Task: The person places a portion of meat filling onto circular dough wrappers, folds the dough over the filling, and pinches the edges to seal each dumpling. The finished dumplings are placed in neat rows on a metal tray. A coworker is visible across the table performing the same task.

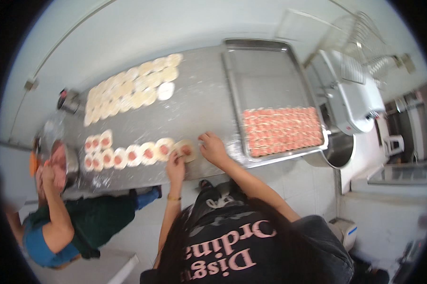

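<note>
A row of round dough wrappers (120, 158), each with a dab of pink meat filling, runs along the near side of the steel table. At its right end lies a filled wrapper (185, 150). My left hand (175, 166) pinches the near left edge of that wrapper, its fingertips close together. Just right of it, my right hand (213, 148) hovers over the table with bent fingers a little apart and nothing visible in them. To the right, a large metal tray (263, 75) holds packed rows of pink-filled dumplings (283, 132) in its near half.
Plain dough wrappers (128, 87) lie in overlapping rows at the back left of the table (199, 94). A co-worker (57, 222) at the left reaches into a steel bowl (71, 165) of pink meat. A white machine (348, 90) and a steel pot (339, 149) stand beyond the tray.
</note>
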